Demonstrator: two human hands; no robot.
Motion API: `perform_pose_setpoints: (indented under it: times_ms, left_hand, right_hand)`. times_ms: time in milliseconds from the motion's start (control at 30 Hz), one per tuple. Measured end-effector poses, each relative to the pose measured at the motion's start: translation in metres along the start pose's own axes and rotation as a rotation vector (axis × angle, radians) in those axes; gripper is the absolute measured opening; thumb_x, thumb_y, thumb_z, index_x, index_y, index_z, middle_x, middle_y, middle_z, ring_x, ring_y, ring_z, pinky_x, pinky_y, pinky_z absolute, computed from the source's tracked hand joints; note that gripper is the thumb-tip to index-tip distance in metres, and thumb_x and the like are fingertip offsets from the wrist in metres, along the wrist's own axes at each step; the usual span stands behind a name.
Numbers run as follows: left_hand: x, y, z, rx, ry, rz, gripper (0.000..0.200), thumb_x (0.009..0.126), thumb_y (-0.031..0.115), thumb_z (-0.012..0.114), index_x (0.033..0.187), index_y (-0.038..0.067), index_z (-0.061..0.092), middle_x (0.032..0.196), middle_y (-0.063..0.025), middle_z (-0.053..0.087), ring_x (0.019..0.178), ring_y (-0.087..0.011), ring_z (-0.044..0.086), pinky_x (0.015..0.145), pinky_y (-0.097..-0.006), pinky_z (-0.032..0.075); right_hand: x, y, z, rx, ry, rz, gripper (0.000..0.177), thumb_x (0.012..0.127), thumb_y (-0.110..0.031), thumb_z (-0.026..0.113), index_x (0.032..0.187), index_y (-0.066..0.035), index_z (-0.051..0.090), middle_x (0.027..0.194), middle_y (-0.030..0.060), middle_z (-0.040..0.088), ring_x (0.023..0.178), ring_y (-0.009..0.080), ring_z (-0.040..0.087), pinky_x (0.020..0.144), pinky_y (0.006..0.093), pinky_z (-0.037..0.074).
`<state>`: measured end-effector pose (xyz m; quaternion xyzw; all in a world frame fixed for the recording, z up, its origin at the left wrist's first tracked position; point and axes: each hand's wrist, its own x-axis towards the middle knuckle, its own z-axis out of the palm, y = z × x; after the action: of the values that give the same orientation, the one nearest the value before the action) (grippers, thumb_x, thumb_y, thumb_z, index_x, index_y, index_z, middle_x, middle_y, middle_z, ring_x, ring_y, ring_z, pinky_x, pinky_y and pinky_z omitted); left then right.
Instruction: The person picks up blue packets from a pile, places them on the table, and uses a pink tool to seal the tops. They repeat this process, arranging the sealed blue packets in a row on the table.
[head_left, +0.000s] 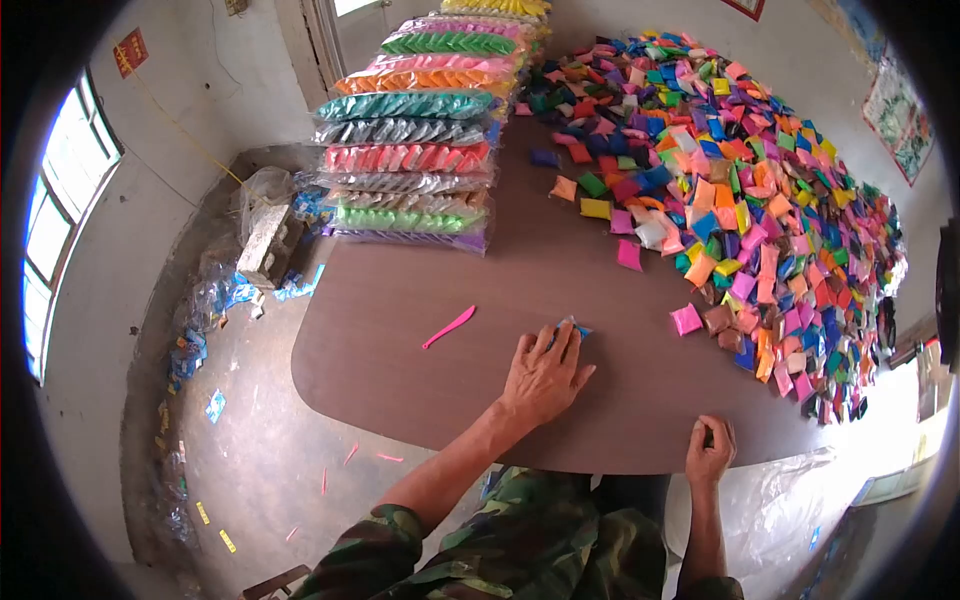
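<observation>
My left hand point(545, 375) lies on the brown table with fingers stretched out. Under its fingertips is a small packet with blue in it point(583, 331), mostly covered by the fingers. To the left of that hand lies a pink plastic knife point(449, 327), apart from it. At the table's front edge, my right hand point(710, 450) is loosely curled; whether anything is inside it is hidden.
A big heap of small colourful packets point(745, 210) covers the table's right side. Long clear bags of packets point(410, 160) are stacked at the back left. A concrete block point(268, 245) and scattered wrappers point(190, 350) lie on the floor to the left.
</observation>
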<state>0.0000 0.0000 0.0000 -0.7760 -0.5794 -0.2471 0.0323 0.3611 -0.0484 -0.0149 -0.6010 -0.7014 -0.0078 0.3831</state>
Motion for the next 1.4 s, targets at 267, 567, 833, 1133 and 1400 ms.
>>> perform_pose_setpoints:
  times_ms: [267, 567, 833, 1133, 1400]
  left_hand:
    - [-0.002, 0.003, -0.006, -0.023, 0.009, 0.005, 0.063, 0.105, 0.046, 0.067, 0.144, -0.004, 0.063, 0.155, -0.0198, 0.056, 0.132, -0.0357, 0.056, 0.105, -0.0508, 0.046]
    - [0.006, 0.010, -0.006, -0.080, -0.026, -0.103, 0.065, 0.104, 0.048, 0.069, 0.148, -0.001, 0.063, 0.158, -0.0177, 0.055, 0.138, -0.0349, 0.054, 0.108, -0.0519, 0.044]
    - [-0.032, -0.029, -0.047, -0.131, -0.043, 0.025, 0.062, 0.103, 0.038, 0.075, 0.150, 0.001, 0.061, 0.163, -0.0157, 0.053, 0.150, -0.0364, 0.049, 0.117, -0.0545, 0.043]
    - [-0.009, -0.038, -0.028, -0.139, -0.102, 0.140, 0.057, 0.101, 0.038, 0.077, 0.145, 0.003, 0.066, 0.159, -0.0147, 0.058, 0.148, -0.0366, 0.052, 0.117, -0.0547, 0.044]
    - [-0.004, -0.041, -0.026, -0.102, -0.074, 0.036, 0.058, 0.099, 0.036, 0.079, 0.143, 0.000, 0.068, 0.155, -0.0182, 0.061, 0.144, -0.0379, 0.057, 0.116, -0.0545, 0.047]
  right_hand:
    - [-0.004, -0.012, 0.002, 0.024, 0.038, 0.026, 0.008, 0.095, -0.006, 0.074, 0.102, -0.003, 0.076, 0.100, 0.0145, 0.076, 0.094, 0.0372, 0.072, 0.085, 0.0475, 0.057]
    - [-0.002, -0.016, 0.000, 0.014, 0.032, 0.029, 0.009, 0.096, -0.007, 0.074, 0.103, -0.002, 0.076, 0.101, 0.0136, 0.076, 0.095, 0.0363, 0.073, 0.085, 0.0477, 0.057]
    - [-0.002, -0.014, 0.000, 0.007, 0.010, 0.034, 0.010, 0.095, -0.003, 0.073, 0.104, -0.003, 0.077, 0.104, 0.0138, 0.077, 0.097, 0.0361, 0.073, 0.087, 0.0453, 0.058]
    - [-0.003, -0.013, -0.001, 0.037, -0.016, 0.062, 0.012, 0.093, 0.000, 0.073, 0.104, -0.001, 0.076, 0.107, 0.0154, 0.077, 0.098, 0.0363, 0.073, 0.087, 0.0452, 0.058]
    - [-0.002, -0.012, -0.005, 0.006, -0.044, 0.029, 0.011, 0.096, 0.002, 0.071, 0.107, 0.000, 0.074, 0.108, 0.0170, 0.075, 0.098, 0.0351, 0.072, 0.087, 0.0439, 0.058]
